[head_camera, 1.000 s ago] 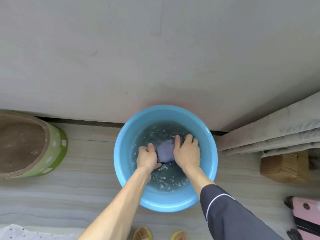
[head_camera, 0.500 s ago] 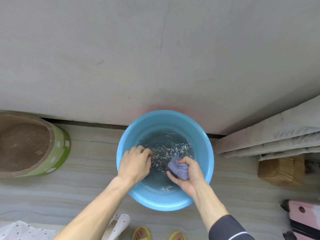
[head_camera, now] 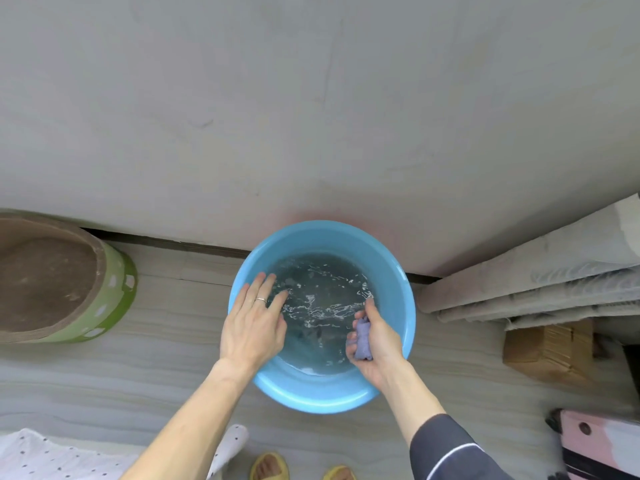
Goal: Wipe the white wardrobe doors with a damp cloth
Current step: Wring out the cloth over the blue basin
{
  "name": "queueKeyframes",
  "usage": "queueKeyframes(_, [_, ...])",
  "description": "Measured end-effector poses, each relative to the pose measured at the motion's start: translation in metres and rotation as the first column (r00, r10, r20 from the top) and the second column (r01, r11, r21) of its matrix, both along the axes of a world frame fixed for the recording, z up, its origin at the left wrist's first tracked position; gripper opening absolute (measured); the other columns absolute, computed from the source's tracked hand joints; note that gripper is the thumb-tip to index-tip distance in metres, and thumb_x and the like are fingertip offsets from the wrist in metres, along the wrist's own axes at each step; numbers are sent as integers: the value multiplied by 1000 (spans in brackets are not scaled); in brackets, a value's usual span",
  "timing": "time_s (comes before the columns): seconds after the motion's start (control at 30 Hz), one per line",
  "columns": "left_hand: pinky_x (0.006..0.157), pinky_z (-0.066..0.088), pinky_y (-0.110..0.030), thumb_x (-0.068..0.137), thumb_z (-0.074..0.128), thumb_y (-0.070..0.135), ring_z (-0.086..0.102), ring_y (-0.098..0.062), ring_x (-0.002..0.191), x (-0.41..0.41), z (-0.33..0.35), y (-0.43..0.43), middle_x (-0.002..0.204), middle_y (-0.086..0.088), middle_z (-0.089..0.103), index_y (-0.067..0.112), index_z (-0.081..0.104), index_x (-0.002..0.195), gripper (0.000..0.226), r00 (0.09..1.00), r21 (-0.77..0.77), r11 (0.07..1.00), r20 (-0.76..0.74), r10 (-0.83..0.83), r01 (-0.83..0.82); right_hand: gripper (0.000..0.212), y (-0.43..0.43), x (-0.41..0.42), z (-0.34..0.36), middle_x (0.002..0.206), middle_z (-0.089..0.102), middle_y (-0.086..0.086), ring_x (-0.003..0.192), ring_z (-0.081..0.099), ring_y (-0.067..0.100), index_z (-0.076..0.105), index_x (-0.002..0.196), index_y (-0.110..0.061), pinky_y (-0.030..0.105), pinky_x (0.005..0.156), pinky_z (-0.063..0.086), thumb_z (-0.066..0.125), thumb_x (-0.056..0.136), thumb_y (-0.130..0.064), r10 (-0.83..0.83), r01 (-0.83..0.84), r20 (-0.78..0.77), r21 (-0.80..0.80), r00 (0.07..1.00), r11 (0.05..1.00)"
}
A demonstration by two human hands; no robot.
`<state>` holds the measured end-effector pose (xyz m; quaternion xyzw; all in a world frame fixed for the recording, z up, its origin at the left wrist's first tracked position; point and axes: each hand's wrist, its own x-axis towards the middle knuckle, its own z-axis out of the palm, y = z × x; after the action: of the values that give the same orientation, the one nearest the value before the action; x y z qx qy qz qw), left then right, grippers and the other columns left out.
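One lavender cloth (head_camera: pixel 363 338) sits balled in the right hand (head_camera: pixel 382 346), fingers curled round it above one blue basin (head_camera: pixel 322 400); the left hand (head_camera: pixel 254 327) hovers spread and empty over the water; a firm squeeze here should leave the cloth damp, not dripping, for the white wardrobe door (head_camera: pixel 311 116) behind; two yellow slippers (head_camera: pixel 269 466) show below.

A white wardrobe front (head_camera: pixel 311 116) fills the upper view, matt and evenly lit, with a faint vertical seam down its middle. A dark gap (head_camera: pixel 166 241) runs under its bottom edge, and a pale streaked floor (head_camera: pixel 156 375) spreads out from there. A green spotted tub (head_camera: pixel 114 306) stands at its left foot. Pale rolled mats (head_camera: pixel 536 271) lie against its right end, with a brown box (head_camera: pixel 550 351) just beside them and a pink case (head_camera: pixel 602 441) farther out.
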<state>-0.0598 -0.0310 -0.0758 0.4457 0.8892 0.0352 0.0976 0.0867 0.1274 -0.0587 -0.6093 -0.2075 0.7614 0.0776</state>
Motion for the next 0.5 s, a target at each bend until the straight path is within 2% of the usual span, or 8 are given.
queueKeyframes(0.1, [115,27,-43,82,41,24,48,-34,137,1,-1,0,141,-15,58,13,70,119,48,1000,-3,1000,-7,11,-11,51,0,-5,-3,57,35,-4,46,30,14,44,69,-20,25,46,20,56,91,-65,74,-85,101,110,992,990])
queueKeyframes(0.2, [115,27,-43,81,39,23,51,-35,134,1,-2,1,138,-16,59,13,71,116,48,1000,0,1000,-24,19,-19,55,3,-10,1,60,25,-3,48,21,16,36,69,-22,27,48,15,45,93,-70,137,-172,196,172,971,970])
queueKeyframes(0.27, [115,27,-43,80,39,23,52,-36,133,1,-2,2,137,-17,60,13,71,114,48,999,6,1000,-34,21,-21,57,5,-12,3,61,25,-2,48,21,17,34,67,-22,27,49,14,39,94,-71,160,-204,231,185,960,961])
queueKeyframes(0.33, [114,27,-43,80,40,22,52,-36,132,1,-3,2,137,-17,60,12,71,113,47,999,2,1000,-37,27,-27,54,7,-13,1,61,28,-2,47,21,17,34,65,-22,26,48,13,37,97,-66,167,-216,248,185,954,959])
queueKeyframes(0.5, [115,25,-42,80,38,23,51,-35,134,2,-4,2,138,-16,60,12,71,116,49,999,-22,999,-32,33,-34,33,1,-13,-9,52,33,-4,41,23,16,37,68,-21,23,44,18,38,99,-34,241,-323,328,227,914,919])
